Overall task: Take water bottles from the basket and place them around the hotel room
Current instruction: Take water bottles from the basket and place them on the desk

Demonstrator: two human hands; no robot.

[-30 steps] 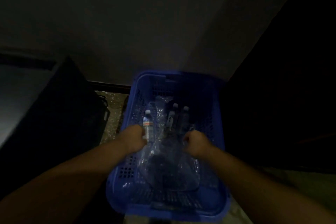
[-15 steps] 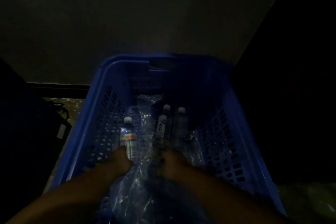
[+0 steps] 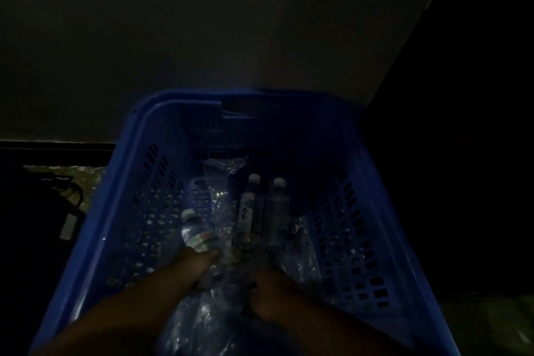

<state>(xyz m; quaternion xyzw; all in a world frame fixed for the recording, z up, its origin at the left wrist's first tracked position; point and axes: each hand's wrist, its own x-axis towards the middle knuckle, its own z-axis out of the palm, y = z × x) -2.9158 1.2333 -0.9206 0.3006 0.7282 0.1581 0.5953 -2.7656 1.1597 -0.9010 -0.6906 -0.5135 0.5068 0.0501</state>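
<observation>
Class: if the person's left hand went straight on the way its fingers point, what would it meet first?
Most likely the water bottle with the coloured label, lying just beyond the left hand in the blue basket. The view is dim; they may already touch.

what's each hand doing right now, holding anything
Left hand: closed, gripping the plastic wrap beside the labelled water bottle.
Right hand: closed, gripping the same plastic wrap.

Head-worn camera looks steeply down, close above the blue basket (image 3: 124, 211).
</observation>
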